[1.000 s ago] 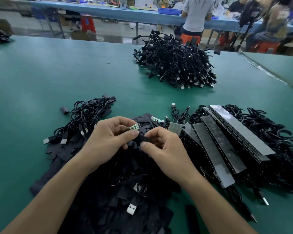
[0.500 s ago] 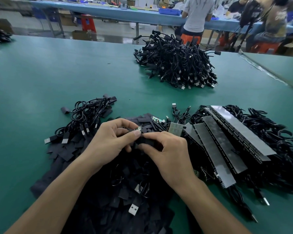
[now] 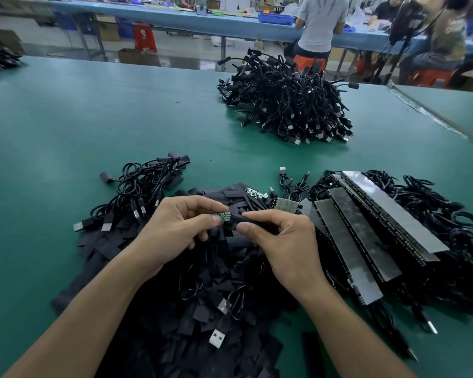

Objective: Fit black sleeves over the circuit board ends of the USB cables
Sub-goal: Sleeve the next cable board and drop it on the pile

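The left hand [image 3: 175, 230] pinches a small green board [image 3: 225, 215] between thumb and forefinger; only the board's right end shows, the rest is covered by the fingers. The right hand [image 3: 281, 241] pinches a black sleeve [image 3: 239, 219] between thumb and forefinger, its open end touching the board's exposed end. Whether the board has entered the sleeve cannot be told — the joint is small and dark against the pile below. The cable attached to the board is hidden under the left hand.

Both hands hover over a heap of loose sleeves [image 3: 202, 309] on the green table [image 3: 66, 126]. Cables and two USB plugs [image 3: 217, 338] lie mixed into the heap; its near edge is cut off by the frame. A second bare board [image 3: 253, 192] lies on the heap's far edge.

To the left, a small bundle of cables [image 3: 139, 186] rests beside the heap. To the right, rows of cables under grey strips [image 3: 380, 222] lie side by side — what the strips are made of cannot be made out. A large pile of cables [image 3: 287, 105] sits well apart at the far side.
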Motion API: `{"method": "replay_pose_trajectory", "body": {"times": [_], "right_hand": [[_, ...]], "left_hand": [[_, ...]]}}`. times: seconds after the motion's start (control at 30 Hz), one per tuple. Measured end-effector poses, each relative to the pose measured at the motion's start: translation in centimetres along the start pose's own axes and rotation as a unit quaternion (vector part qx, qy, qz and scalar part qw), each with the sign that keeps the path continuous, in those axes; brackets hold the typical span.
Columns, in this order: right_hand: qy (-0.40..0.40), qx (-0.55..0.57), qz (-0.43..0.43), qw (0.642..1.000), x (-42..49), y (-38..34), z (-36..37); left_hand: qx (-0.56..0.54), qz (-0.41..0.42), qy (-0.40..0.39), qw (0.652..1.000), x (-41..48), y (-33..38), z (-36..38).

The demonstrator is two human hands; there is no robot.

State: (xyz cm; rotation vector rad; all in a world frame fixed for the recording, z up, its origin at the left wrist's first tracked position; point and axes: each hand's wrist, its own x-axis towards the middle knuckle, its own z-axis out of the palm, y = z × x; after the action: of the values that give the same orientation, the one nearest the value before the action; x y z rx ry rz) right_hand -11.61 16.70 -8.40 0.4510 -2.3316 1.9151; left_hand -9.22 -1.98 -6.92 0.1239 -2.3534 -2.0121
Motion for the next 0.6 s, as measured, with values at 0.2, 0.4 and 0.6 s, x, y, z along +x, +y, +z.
{"method": "replay_pose_trajectory", "body": {"times": [0.2, 0.4, 0.6], "right_hand": [[-0.014, 0.003, 0.009, 1.0, -0.1, 0.08, -0.11], [-0.027, -0.03, 0.001, 0.999, -0.06, 0.02, -0.22], [-0.024, -0.08, -0.017, 0.996, -0.19, -0.07, -0.18]], "left_hand": [[0.022, 0.002, -0.016, 1.0, -0.15, 0.08, 0.08], [0.025, -0.008, -0.013, 1.0, -0.23, 0.28, 0.05], [0.036, -0.015, -0.018, 0.999, -0.22, 0.38, 0.1]]}}
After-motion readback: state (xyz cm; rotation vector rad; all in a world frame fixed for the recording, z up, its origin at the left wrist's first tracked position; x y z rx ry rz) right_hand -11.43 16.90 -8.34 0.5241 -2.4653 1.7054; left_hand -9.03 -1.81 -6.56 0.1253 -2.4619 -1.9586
